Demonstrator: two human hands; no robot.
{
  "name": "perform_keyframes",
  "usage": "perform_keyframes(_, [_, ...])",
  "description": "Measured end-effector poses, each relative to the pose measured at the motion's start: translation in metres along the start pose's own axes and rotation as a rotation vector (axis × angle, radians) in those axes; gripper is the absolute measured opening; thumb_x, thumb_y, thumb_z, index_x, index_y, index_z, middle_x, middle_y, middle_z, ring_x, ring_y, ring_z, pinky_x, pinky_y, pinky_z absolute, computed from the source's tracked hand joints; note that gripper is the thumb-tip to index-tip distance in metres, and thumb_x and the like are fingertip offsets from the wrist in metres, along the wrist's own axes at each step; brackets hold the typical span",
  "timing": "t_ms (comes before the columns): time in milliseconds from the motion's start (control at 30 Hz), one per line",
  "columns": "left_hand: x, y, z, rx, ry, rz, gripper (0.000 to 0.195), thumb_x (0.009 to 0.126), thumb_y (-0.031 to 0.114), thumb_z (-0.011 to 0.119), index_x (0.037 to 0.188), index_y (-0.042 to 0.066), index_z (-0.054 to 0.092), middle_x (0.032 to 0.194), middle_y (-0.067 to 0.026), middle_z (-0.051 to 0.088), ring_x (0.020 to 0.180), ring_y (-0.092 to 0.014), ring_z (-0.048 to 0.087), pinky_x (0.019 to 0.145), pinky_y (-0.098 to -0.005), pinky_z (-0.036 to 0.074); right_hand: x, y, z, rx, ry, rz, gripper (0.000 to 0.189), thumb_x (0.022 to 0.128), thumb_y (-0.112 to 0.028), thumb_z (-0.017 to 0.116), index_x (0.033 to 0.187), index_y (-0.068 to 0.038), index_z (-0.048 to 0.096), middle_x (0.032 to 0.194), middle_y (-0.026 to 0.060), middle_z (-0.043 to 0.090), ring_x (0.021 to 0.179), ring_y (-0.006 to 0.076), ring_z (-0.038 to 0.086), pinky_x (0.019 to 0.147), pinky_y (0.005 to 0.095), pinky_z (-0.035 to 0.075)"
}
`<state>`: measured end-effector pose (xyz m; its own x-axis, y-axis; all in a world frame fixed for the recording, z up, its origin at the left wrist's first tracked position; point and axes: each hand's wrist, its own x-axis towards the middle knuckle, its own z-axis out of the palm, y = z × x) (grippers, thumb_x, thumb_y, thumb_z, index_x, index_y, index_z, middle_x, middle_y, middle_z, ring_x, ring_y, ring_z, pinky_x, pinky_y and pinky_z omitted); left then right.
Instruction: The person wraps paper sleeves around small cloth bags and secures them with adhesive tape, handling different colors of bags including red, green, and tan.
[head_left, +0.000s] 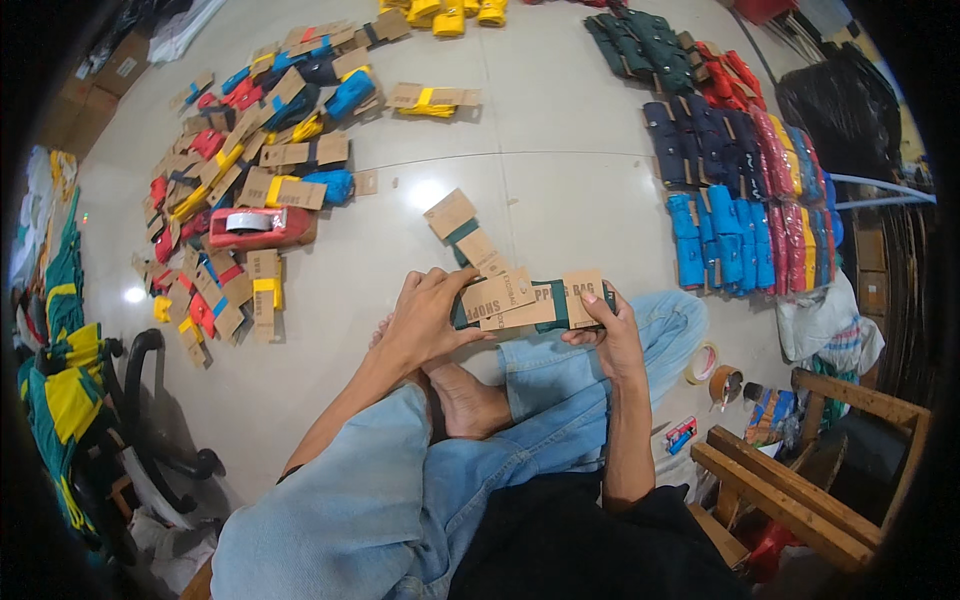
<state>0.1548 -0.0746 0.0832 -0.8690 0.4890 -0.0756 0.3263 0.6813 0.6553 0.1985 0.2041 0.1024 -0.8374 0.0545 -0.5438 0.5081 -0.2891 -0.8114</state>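
My left hand (424, 319) and my right hand (619, 330) hold a folded dark green cloth bag (553, 328) between them. Brown printed cardboard sleeves (583, 300) lie around and across the bag. The left fingers grip its left end from above; the right thumb presses on the cardboard at the other end. Just beyond the left hand, another dark green bag with a cardboard sleeve (454, 217) lies on the tiled floor. A red tape dispenser (262, 228) rests beside a heap of sleeved bags (225, 161) in several colours.
Blue folded bags (724, 240), navy ones (701, 142) and dark green ones (645, 49) stand in rows at the right. Tape rolls (725, 384) lie near a wooden frame (787, 495). A black chair base (150, 405) is at the left. Yellow bags (448, 16) lie farther off.
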Motion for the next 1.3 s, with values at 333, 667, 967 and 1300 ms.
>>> perform_keyframes(333, [-0.024,-0.022,-0.005,-0.006,-0.089,0.100,0.073,0.068,0.035,0.086,0.128,0.006,0.058,0.104,-0.0112,0.064,0.104,-0.026,0.055,0.094,-0.0393,0.036,0.020,0.038,0.037,-0.022,0.036,-0.046,0.033,0.097,-0.021,0.063,0.115,0.004,0.053,0.091,0.0152,0.070,0.061,0.0204,0.070,0.051,0.0256,0.058])
perform_keyframes(667, [-0.035,-0.031,0.006,-0.066,0.039,-0.062,0.070,0.067,0.037,0.087,0.122,0.004,0.061,0.104,-0.0135,0.064,0.100,-0.030,0.057,0.088,-0.0397,0.041,0.011,0.042,0.060,-0.081,-0.065,0.003,0.032,0.097,-0.019,0.062,0.115,0.004,0.051,0.090,0.0165,0.068,0.062,0.0215,0.071,0.054,0.0291,0.061])
perform_keyframes(967, [-0.041,-0.022,0.012,-0.024,0.113,-0.166,0.077,0.061,0.049,0.089,0.123,0.010,0.065,0.113,-0.0091,0.071,0.101,-0.025,0.065,0.086,-0.0386,0.043,0.028,0.009,0.044,-0.377,-0.293,-0.006,0.032,0.097,-0.019,0.065,0.114,0.005,0.054,0.088,0.0146,0.069,0.064,0.0201,0.071,0.053,0.0269,0.060])
perform_keyframes(1300, [-0.042,-0.029,0.017,-0.166,0.144,-0.002,0.067,0.070,0.043,0.084,0.122,0.004,0.065,0.111,-0.0132,0.070,0.102,-0.030,0.065,0.088,-0.0407,0.046,0.069,-0.020,0.051,-0.592,-0.511,0.176,0.038,0.096,-0.020,0.064,0.124,0.005,0.056,0.087,0.0142,0.069,0.061,0.0178,0.070,0.054,0.0250,0.059])
